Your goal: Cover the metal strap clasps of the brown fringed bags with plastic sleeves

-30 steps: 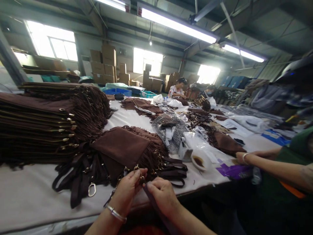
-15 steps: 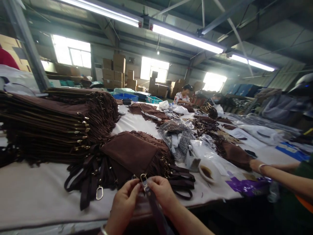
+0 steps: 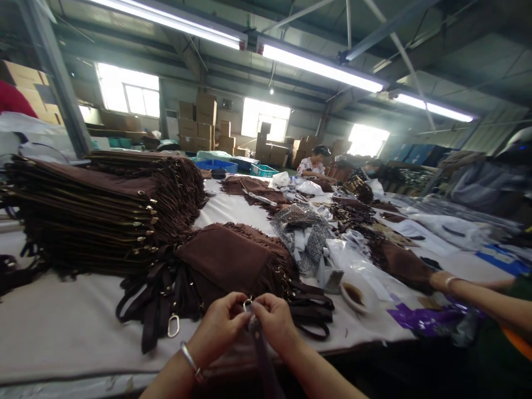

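Note:
My left hand (image 3: pixel 222 324) is closed, its thumb and fingertips pinching at a gold metal clasp (image 3: pixel 247 303). My right hand (image 3: pixel 276 321) grips the top end of a dark brown strap (image 3: pixel 262 360), right beside the clasp. The rest of the strap hangs down past the table edge. Just beyond both hands lies a brown fringed bag (image 3: pixel 224 257) with its flap on top. Dark straps with gold fittings spread out from either side of it, and one oval ring (image 3: pixel 173 326) rests on the cloth. Small details between my fingertips are hidden.
A tall stack of fringed brown bags (image 3: pixel 95 216) stands at left. Right of the near bag are bubble wrap (image 3: pixel 301 233) and a white bowl (image 3: pixel 353 296) with brown liquid. A co-worker's hand (image 3: pixel 440 281) touches another bag (image 3: pixel 401 260). Purple plastic (image 3: pixel 419 321) lies at the table's edge.
My left hand has moved up and closer to my right hand, and now covers more of the clasp. More of the left forearm and its bracelet shows. The view has shifted slightly.

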Demonstrator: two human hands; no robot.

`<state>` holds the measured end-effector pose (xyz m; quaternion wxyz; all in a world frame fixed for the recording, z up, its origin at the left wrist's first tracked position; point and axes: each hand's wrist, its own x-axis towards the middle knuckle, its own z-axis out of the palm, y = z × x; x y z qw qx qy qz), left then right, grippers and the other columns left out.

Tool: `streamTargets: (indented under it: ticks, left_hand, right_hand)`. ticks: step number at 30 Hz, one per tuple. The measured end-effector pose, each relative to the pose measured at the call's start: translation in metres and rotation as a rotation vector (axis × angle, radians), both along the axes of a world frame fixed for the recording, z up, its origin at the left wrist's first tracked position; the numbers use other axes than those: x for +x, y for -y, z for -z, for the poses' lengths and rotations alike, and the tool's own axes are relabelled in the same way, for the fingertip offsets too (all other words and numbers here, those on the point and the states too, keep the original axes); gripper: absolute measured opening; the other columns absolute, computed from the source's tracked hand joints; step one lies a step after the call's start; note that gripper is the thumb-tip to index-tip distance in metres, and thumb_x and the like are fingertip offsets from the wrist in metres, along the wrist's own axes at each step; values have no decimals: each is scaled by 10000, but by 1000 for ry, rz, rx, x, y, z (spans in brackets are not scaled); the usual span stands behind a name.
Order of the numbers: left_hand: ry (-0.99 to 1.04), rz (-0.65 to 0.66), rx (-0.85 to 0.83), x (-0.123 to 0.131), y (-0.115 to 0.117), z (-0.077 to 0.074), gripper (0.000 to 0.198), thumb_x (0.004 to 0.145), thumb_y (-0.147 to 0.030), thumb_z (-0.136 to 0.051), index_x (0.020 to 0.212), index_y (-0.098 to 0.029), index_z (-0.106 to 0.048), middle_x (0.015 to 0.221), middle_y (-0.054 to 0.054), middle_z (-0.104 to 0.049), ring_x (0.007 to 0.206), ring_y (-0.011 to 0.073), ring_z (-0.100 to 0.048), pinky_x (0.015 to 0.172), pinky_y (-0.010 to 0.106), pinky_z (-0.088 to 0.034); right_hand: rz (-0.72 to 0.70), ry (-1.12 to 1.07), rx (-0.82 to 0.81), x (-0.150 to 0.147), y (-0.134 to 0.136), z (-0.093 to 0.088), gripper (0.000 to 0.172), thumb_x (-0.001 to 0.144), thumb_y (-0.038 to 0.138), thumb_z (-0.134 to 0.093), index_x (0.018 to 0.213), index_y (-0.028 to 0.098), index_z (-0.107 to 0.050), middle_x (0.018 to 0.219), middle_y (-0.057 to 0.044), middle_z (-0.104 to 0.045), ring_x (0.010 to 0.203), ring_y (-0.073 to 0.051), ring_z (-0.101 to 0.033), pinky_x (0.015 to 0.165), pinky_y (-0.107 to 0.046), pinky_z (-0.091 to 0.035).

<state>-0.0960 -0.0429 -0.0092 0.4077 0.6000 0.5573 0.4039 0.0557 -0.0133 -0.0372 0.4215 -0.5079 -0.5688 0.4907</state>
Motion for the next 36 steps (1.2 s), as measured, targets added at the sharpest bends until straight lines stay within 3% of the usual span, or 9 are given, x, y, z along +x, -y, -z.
streamTargets:
  ticks: [3,6,10,13,17,21,25,30,36]
  left_hand:
    - [-12,27,3,3,1,0,165,776,-313,-597,829,-183,-685,735,33,-703,700,203,-622,623,275,-444]
    - [-81,-2,52,6,3,3,210,805,-330,-566,676,-196,-664,698,32,-683,712,205,-615,666,283,-429]
    - [-66,-38,79,7,4,5,228,845,-365,-528,757,-213,-673,734,34,-702,721,212,-628,673,287,-422]
    - [-121,-37,147,7,1,6,179,853,-317,-522,788,-230,-664,771,37,-701,744,212,-624,690,288,-407]
    - [-369,-82,244,9,-4,8,208,877,-276,-478,742,-225,-628,751,52,-657,730,210,-596,681,300,-377]
    - [-673,-174,298,16,-5,11,236,913,-251,-395,749,-219,-562,772,55,-633,726,212,-597,656,316,-348]
    - [-745,-260,284,19,-7,14,231,924,-267,-367,755,-228,-520,757,46,-620,708,218,-604,644,326,-345]
    - [-366,-315,155,14,-5,24,206,911,-350,-400,825,-228,-541,741,44,-657,720,223,-630,664,320,-400]
    - [398,-227,-341,29,4,41,429,782,-596,-565,871,-179,-610,714,46,-691,618,188,-630,581,283,-439]
  right_hand:
    - [69,58,44,-5,-9,-1,298,756,416,-617,679,130,-650,593,-26,-619,570,-137,-550,518,-225,-425]
    - [64,-4,-14,-8,-14,4,359,759,496,-600,709,141,-613,549,-9,-587,499,-135,-539,465,-230,-412]
    - [1,-165,-172,-7,-13,12,439,726,582,-597,741,143,-577,505,19,-545,374,-119,-482,368,-231,-374]
    - [26,-151,-141,-6,-14,13,433,726,561,-617,726,129,-589,518,15,-547,397,-107,-486,389,-222,-388]
    - [24,-114,-67,-4,-19,8,389,722,504,-653,737,116,-629,580,-7,-589,502,-114,-522,464,-219,-417]
    - [-33,-193,-130,-3,-23,4,362,697,470,-668,773,116,-652,587,5,-588,504,-103,-503,489,-217,-410]
    - [-69,-184,-180,-2,-27,-1,342,660,452,-682,728,120,-634,531,17,-554,463,-104,-476,446,-218,-372]
    - [-34,-49,-87,-6,-34,-3,288,704,408,-617,652,125,-619,561,-10,-579,502,-113,-488,477,-231,-383]
    - [75,65,32,-16,-43,2,294,723,404,-644,608,133,-625,577,-18,-586,567,-130,-512,546,-245,-384]
